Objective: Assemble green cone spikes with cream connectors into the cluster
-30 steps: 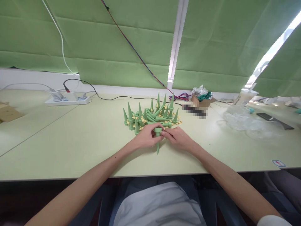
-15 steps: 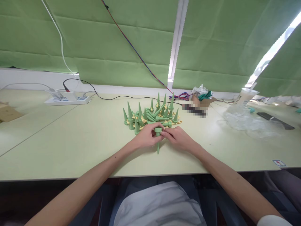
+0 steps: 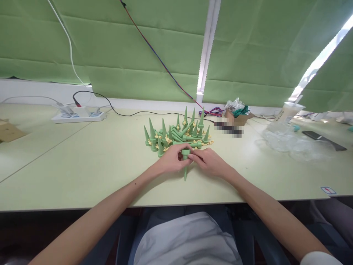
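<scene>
A green plastic plant watering spike (image 3: 185,156) is held point down, its wide collar facing up, close above the table. My left hand (image 3: 173,159) is closed around it from the left, with thumb and fingers on both sides of the collar. From the right, my right hand (image 3: 208,161) is pinched, its fingertips touching the spike just under the collar. Whether a small part sits between those fingertips is hidden. Just beyond my hands is a cluster of similar green spikes (image 3: 152,136) with small yellow valves (image 3: 168,140); several stand point up, others lie flat.
A white power strip (image 3: 79,117) with plugs lies at the back left. A black cable runs behind the cluster. A small cardboard box (image 3: 239,119) stands at the back. Toward the right are a plastic cup (image 3: 288,112), clear plastic bags (image 3: 286,141) and a dark flat object (image 3: 322,140).
</scene>
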`<state>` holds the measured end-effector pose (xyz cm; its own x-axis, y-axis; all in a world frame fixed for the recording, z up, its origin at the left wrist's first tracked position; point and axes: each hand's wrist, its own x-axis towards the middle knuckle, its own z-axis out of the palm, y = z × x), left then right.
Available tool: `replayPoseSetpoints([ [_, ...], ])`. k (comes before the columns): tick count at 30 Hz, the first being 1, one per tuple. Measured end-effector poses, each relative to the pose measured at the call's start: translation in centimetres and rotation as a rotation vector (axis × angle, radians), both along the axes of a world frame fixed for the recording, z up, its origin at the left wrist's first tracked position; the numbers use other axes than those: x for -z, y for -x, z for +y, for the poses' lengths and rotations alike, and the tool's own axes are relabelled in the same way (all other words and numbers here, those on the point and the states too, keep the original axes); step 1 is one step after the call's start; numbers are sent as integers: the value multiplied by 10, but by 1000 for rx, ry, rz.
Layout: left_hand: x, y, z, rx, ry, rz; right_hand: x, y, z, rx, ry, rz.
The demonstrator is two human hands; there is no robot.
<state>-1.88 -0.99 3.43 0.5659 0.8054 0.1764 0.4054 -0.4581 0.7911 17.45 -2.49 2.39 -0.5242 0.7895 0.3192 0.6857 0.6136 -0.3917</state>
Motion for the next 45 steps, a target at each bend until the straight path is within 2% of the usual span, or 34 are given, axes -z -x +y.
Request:
replayPoseSetpoints([
  [11, -1, -1, -1, 0, -3, 0, 4, -2, 3, 12, -24, -38],
  [23, -2, 0, -1, -8, -9, 1, -2, 1, -1, 27, 12, -14],
  [45, -2, -1, -1, -5, -5, 10, 1, 0, 0, 10, 13, 19],
])
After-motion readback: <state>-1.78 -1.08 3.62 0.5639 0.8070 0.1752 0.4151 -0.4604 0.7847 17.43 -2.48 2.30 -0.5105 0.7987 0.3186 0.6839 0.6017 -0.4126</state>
